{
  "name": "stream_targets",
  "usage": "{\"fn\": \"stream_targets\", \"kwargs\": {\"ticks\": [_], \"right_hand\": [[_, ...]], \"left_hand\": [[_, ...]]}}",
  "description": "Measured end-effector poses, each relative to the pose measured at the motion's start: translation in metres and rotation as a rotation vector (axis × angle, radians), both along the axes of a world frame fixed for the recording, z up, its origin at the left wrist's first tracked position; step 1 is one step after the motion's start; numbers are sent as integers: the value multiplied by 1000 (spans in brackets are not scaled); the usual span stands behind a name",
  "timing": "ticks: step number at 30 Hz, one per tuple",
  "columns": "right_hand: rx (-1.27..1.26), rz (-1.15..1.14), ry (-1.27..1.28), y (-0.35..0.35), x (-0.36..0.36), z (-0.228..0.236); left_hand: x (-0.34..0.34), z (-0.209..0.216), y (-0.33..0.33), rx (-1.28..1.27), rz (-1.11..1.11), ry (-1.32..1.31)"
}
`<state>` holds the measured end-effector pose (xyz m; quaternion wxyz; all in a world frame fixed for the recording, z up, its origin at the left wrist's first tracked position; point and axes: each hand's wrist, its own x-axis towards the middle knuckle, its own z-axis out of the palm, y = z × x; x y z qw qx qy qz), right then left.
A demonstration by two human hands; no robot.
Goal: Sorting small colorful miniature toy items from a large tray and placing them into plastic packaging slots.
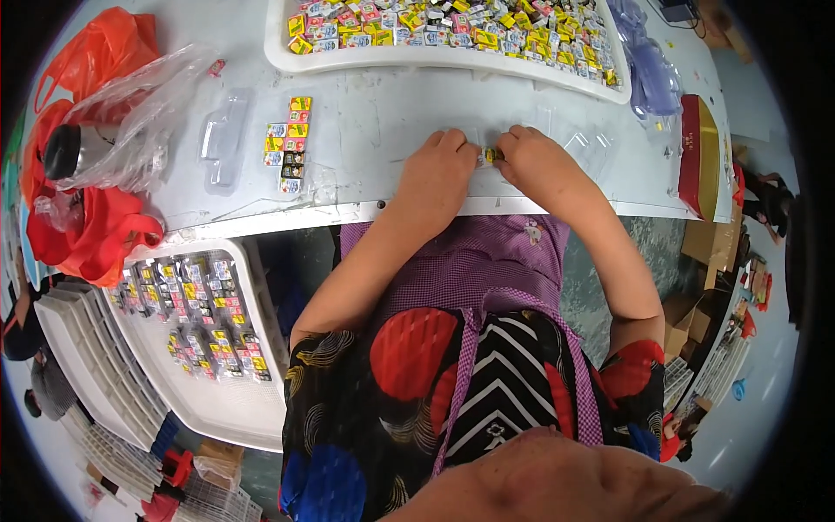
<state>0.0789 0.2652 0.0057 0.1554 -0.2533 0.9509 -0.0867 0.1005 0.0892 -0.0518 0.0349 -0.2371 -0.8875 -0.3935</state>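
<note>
Close together at the near edge of the table, my left hand and my right hand both have their fingers curled. Between their fingertips a small yellow-and-black printed block shows, pinched by my right hand. What my left fingers grip is mostly hidden; a bit of clear plastic shows beside them. Left of my hands, several small printed blocks lie in a stepped cluster. Beyond that cluster is a clear plastic blister tray. More clear plastic blister pieces lie just right of my right hand.
A white tray heaped with small printed blocks stands at the back. Stacked clear blisters and a red-and-gold box are at right. Red bags and a dark-lidded flask sit left. Below, another white tray holds filled packs.
</note>
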Motion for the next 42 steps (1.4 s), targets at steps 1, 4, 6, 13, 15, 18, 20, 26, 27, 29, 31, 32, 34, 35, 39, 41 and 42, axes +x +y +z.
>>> {"fn": "stream_targets", "kwargs": {"ticks": [1, 4, 6, 13, 15, 18, 20, 26, 27, 29, 31, 32, 34, 35, 39, 41, 42], "right_hand": [[-4, -76, -55, -3, 1, 3], [-76, -206, -77, -7, 4, 8], [-85, -253, -74, -9, 7, 5], [-101, -433, -60, -13, 16, 8], [-226, -424, -5, 0, 17, 5], [-403, -452, 21, 18, 18, 11], [-457, -496, -6, 23, 21, 13], [-809, -755, -238, 29, 25, -2], [-861, -665, -174, 27, 25, -6], [-913, -578, -107, 23, 25, -9], [-987, -692, -251, 18, 27, -8], [-993, -698, -250, 16, 27, -10], [-1045, -678, -346, 11, 24, -14], [-1053, -677, -347, 7, 24, -14], [-1190, -660, -367, -3, 26, -23], [-1214, -667, -340, -3, 27, -21], [-1193, -798, -389, -1, 26, -16]], "left_hand": [[1, 0, -1, 4, -4, -3], [1, -1, -1, 33, 2, 20], [1, 0, -1, 18, 1, 14], [2, -3, 2, 14, -20, 35], [1, -3, 4, 11, -27, 72], [2, -2, 5, 2, -37, 108], [2, -1, 5, -6, -46, 109], [0, 2, 9, 7, -117, 52], [0, 2, 8, 16, -137, 31], [-1, 3, 7, 22, -163, 10], [-4, 9, 4, 215, -72, -82], [-4, 14, 4, 209, -78, -83], [-1, 29, 1, 527, 18, -505], [-1, 32, 0, 519, 19, -503], [-1, 35, -3, 574, 21, -579], [0, 31, -5, 561, 30, -595], [0, 27, -6, 498, 46, -548]]}}
